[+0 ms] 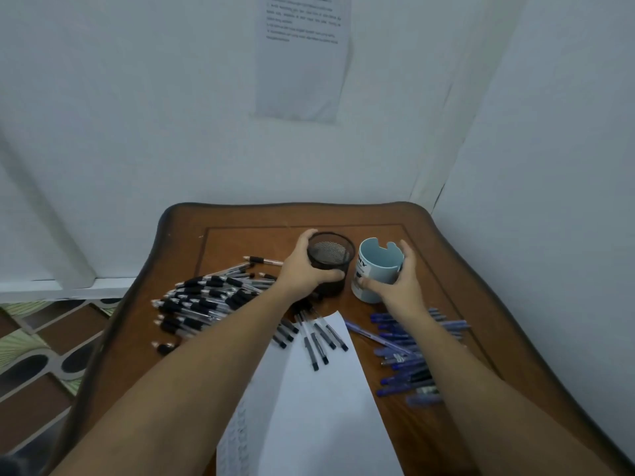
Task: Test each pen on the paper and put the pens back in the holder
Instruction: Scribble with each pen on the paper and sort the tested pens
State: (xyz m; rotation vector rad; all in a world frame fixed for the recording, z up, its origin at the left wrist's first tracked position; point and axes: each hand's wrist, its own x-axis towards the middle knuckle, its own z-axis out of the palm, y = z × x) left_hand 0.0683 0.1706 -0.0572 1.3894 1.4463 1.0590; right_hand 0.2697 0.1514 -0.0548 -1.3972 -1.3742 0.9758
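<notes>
Left hand wraps black wire-mesh cylindrical holder, right hand clasps pale-blue plastic cylindrical holder, both upright mid wooden desk; judged light, rigid, tip-prone, so grip the walls low.

The wall notice at top centre runs off the top edge, its print too small to read. The paper is cut by the bottom edge. The left forearm covers some black pens.
</notes>
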